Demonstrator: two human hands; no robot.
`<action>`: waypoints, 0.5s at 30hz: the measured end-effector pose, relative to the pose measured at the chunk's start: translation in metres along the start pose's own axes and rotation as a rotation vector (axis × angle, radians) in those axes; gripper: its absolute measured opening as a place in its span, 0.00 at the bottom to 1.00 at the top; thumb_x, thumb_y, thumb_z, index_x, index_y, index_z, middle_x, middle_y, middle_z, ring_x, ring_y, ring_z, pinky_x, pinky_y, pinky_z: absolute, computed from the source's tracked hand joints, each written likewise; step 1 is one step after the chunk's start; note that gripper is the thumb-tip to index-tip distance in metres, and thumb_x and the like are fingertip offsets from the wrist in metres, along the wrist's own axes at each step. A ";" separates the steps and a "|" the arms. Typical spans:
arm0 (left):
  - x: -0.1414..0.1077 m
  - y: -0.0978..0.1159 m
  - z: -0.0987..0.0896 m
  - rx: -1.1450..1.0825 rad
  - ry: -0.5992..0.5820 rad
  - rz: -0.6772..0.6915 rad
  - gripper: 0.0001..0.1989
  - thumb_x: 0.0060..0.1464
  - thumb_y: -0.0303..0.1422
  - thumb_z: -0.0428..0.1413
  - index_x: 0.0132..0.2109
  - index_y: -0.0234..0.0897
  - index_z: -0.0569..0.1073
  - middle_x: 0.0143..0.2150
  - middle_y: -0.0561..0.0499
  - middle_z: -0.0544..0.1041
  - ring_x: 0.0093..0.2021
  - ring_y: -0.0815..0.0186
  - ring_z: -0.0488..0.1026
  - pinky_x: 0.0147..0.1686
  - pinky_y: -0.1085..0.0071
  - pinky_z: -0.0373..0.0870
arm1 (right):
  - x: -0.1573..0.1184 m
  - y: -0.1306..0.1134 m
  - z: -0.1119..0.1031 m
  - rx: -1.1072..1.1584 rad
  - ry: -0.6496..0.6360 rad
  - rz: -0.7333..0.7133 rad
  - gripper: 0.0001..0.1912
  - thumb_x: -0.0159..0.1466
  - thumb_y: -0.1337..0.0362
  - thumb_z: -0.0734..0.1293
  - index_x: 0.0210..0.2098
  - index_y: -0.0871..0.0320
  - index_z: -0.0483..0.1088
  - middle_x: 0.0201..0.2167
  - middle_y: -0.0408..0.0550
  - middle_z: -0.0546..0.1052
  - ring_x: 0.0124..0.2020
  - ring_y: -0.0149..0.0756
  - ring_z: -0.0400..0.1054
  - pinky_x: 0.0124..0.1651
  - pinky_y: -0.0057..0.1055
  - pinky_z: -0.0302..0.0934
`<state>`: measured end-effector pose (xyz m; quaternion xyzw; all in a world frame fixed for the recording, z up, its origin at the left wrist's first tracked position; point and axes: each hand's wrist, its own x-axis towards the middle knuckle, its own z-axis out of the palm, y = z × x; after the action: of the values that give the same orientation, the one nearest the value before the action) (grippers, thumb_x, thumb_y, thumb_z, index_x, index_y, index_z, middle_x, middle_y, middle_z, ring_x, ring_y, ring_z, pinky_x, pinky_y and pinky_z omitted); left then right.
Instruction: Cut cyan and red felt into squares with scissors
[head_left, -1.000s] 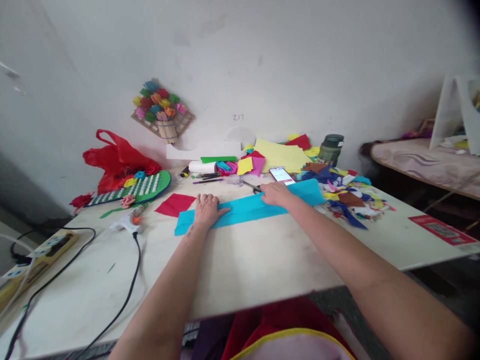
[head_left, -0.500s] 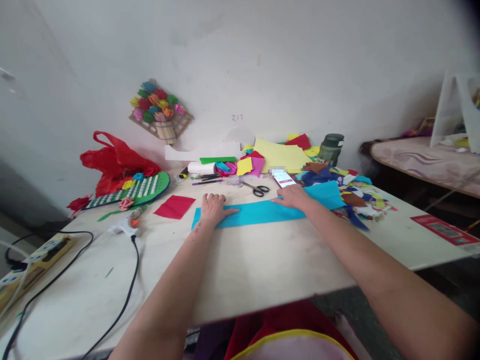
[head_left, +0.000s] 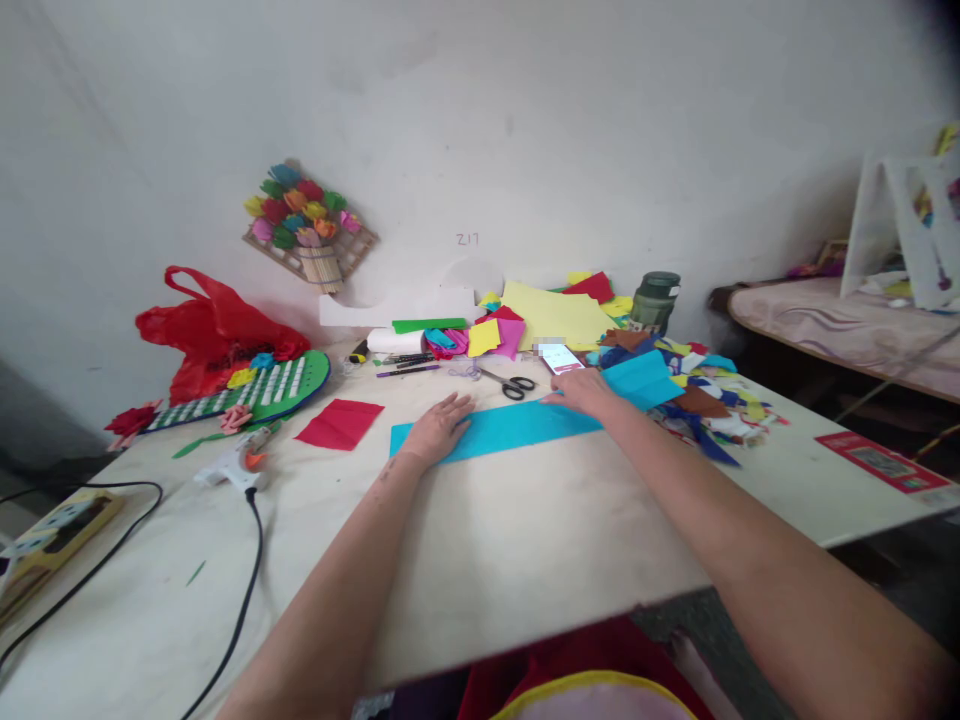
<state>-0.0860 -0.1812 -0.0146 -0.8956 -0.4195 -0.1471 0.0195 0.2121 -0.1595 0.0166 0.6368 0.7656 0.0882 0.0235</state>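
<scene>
A long strip of blue crepe paper [head_left: 517,425] lies across the table in front of me, its right end creased and reaching beyond my right wrist. Near the strip's left end, my left hand [head_left: 441,428] rests flat on it with the fingers stretched out. My right hand [head_left: 581,390] is on the strip's far edge, fingers bent and closed on the paper; their tips are partly hidden. Just beyond the hands are black-handled scissors [head_left: 516,386] and a lit phone [head_left: 559,358]. A red paper square [head_left: 341,424] lies left of the strip.
A white glue gun [head_left: 229,470] with a black cable and a power strip [head_left: 52,540] are at left. Behind them are a red plastic bag [head_left: 202,330] and a green woven piece [head_left: 300,385]. Paper scraps [head_left: 712,400] and a green bottle [head_left: 654,302] stand to the right.
My left hand has slid a little to the right along the blue strip, and its thumb is now closer to the fingers. The right hand stays on the strip. The view has shifted slightly.
</scene>
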 end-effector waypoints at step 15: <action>0.001 0.008 -0.001 -0.018 -0.216 -0.017 0.32 0.58 0.52 0.30 0.64 0.45 0.53 0.66 0.54 0.50 0.66 0.63 0.43 0.62 0.62 0.39 | 0.030 0.001 0.000 0.150 0.181 0.355 0.29 0.56 0.51 0.62 0.50 0.67 0.64 0.48 0.63 0.67 0.52 0.50 0.59 0.49 0.38 0.55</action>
<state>-0.0798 -0.1856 -0.0128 -0.9027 -0.4255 -0.0535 -0.0354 0.2077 -0.1296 0.0192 0.7512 0.6447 0.0903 -0.1087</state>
